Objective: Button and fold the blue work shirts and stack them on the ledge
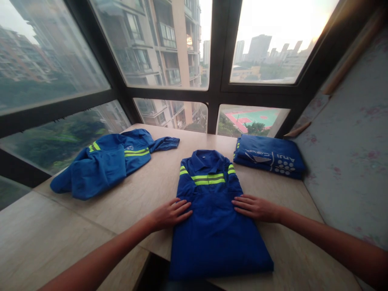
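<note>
One folded shirt [221,238] lies under and between the fingertips; left hand [170,213] and right hand [259,208] touch its sides, fingers slightly spread; nearer than the fingers, one corner seems to overhang the counter [145,190]; uneven pull could slide or crease it.

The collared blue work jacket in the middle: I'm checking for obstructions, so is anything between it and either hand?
Nothing visible: the left hand and right hand both rest directly on the work jacket. The rumpled jacket lies apart to the left, and the folded blue clothing with pale lettering lies beyond the right hand.
</note>
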`<control>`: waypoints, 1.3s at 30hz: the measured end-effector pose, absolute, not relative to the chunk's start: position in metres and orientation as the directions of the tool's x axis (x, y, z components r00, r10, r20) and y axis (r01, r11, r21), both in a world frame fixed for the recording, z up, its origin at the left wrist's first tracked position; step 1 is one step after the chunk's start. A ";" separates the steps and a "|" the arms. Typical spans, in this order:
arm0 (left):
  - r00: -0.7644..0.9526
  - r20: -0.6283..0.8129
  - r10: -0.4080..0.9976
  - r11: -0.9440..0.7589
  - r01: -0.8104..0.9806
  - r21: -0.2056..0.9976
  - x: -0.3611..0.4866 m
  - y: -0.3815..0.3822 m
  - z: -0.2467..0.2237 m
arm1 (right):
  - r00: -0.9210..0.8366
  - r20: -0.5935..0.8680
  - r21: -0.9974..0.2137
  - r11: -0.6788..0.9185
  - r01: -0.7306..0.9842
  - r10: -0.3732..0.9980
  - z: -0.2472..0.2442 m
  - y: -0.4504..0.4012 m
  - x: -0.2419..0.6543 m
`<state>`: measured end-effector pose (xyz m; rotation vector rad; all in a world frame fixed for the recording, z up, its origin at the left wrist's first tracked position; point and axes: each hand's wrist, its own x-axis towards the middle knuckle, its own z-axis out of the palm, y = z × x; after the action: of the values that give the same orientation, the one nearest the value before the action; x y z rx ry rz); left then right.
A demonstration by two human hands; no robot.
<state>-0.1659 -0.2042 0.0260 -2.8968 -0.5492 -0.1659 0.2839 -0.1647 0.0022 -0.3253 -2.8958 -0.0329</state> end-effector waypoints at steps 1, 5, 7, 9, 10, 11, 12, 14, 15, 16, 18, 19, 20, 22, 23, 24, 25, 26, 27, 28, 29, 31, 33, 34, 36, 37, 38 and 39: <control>0.929 0.129 0.346 -0.919 0.363 -0.152 -0.165 -0.202 0.025 | -0.945 0.238 -0.009 0.973 0.229 0.225 0.000 -0.164 0.283; 0.906 0.114 0.407 -0.913 0.407 0.024 -0.165 -0.198 0.021 | -0.896 0.313 -0.097 0.949 0.300 0.315 -0.010 -0.165 0.277; 0.836 0.159 0.525 -0.846 0.493 0.203 -0.164 -0.201 0.019 | -0.847 0.339 -0.219 0.910 0.353 0.410 -0.013 -0.170 0.274; 0.711 0.190 0.677 -0.710 0.563 0.424 -0.162 -0.206 0.020 | -0.765 0.334 -0.397 0.818 0.415 0.550 -0.011 -0.177 0.272; 0.627 0.190 0.756 -0.614 0.576 0.540 -0.161 -0.208 0.022 | -0.709 0.320 -0.497 0.748 0.439 0.629 -0.008 -0.179 0.271; 0.537 0.177 0.825 -0.507 0.565 0.650 -0.159 -0.208 0.025 | -0.641 0.299 -0.594 0.663 0.455 0.707 -0.004 -0.181 0.271; 0.447 0.154 0.881 -0.400 0.532 0.747 -0.158 -0.206 0.030 | -0.565 0.277 -0.680 0.574 0.456 0.777 0.001 -0.180 0.270; 0.256 0.086 0.963 -0.196 0.442 0.875 -0.153 -0.195 0.040 | -0.400 0.245 -0.805 0.416 0.424 0.883 0.012 -0.171 0.268; 0.154 0.051 0.987 -0.111 0.414 0.904 -0.150 -0.185 0.044 | -0.314 0.233 -0.847 0.351 0.400 0.920 0.016 -0.163 0.266; 0.056 0.023 0.998 -0.044 0.403 0.914 -0.146 -0.174 0.047 | -0.224 0.218 -0.877 0.291 0.382 0.950 0.020 -0.153 0.263; -0.110 -0.005 0.994 0.052 0.430 0.901 -0.138 -0.149 0.048 | -0.037 0.161 -0.898 0.162 0.410 0.986 0.021 -0.128 0.254; -0.163 -0.010 0.987 0.084 0.456 0.886 -0.133 -0.137 0.045 | 0.047 0.129 -0.890 0.095 0.446 0.991 0.019 -0.116 0.247; -0.195 -0.015 0.981 0.110 0.484 0.868 -0.128 -0.126 0.040 | 0.119 0.104 -0.872 0.033 0.488 0.987 0.016 -0.104 0.241; -0.249 -0.031 0.968 0.167 0.545 0.822 -0.118 -0.110 0.028 | 0.215 0.085 -0.825 -0.052 0.563 0.973 0.006 -0.086 0.228; -0.279 -0.036 0.959 0.198 0.578 0.792 -0.114 -0.105 0.022 | 0.238 0.085 -0.808 -0.073 0.585 0.968 0.000 -0.081 0.223; -0.309 -0.035 0.950 0.226 0.607 0.762 -0.111 -0.102 0.016 | 0.253 0.087 -0.797 -0.085 0.598 0.963 -0.005 -0.077 0.220; -0.335 -0.028 0.942 0.246 0.631 0.736 -0.108 -0.101 0.011 | 0.267 0.090 -0.783 -0.097 0.614 0.959 -0.010 -0.076 0.217; -0.353 -0.017 0.935 0.259 0.650 0.714 -0.107 -0.101 0.007 | 0.275 0.093 -0.770 -0.106 0.629 0.957 -0.013 -0.076 0.216; -0.362 -0.005 0.932 0.262 0.665 0.700 -0.106 -0.102 0.004 | 0.276 0.096 -0.759 -0.109 0.642 0.956 -0.016 -0.077 0.215; -0.362 0.007 0.932 0.257 0.676 0.691 -0.106 -0.104 0.003 | 0.273 0.099 -0.749 -0.109 0.654 0.957 -0.017 -0.079 0.216; -0.357 0.021 0.934 0.246 0.684 0.687 -0.106 -0.106 0.002 | 0.267 0.101 -0.741 -0.106 0.663 0.958 -0.016 -0.081 0.217; -0.341 0.052 0.939 0.212 0.691 0.691 -0.106 -0.111 0.003 | 0.250 0.109 -0.733 -0.092 0.674 0.962 -0.013 -0.084 0.220; -0.321 0.091 0.943 0.166 0.688 0.707 -0.106 -0.115 0.006 | 0.225 0.121 -0.739 -0.064 0.671 0.967 -0.007 -0.086 0.222; -0.310 0.114 0.944 0.138 0.684 0.717 -0.106 -0.116 0.008 | 0.211 0.127 -0.744 -0.047 0.666 0.969 -0.003 -0.086 0.223; -0.297 0.164 0.941 0.085 0.674 0.734 -0.106 -0.119 0.012 | 0.173 0.165 -0.762 0.014 0.647 0.971 0.004 -0.087 0.224; -0.299 0.185 0.936 0.067 0.669 0.740 -0.107 -0.119 0.014 | 0.158 0.201 -0.773 0.057 0.632 0.967 0.007 -0.086 0.224; -0.310 0.203 0.929 0.060 0.665 0.744 -0.108 -0.118 0.015 | 0.152 0.238 -0.781 0.095 0.618 0.959 0.010 -0.084 0.224; -0.328 0.212 0.920 0.064 0.663 0.746 -0.109 -0.117 0.016 | 0.158 0.261 -0.784 0.113 0.610 0.952 0.012 -0.081 0.223</control>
<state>-0.1087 -0.1168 0.0160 -1.9551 -2.4989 -1.3976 0.2234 -0.0810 0.0115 -1.5888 -1.5442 0.5095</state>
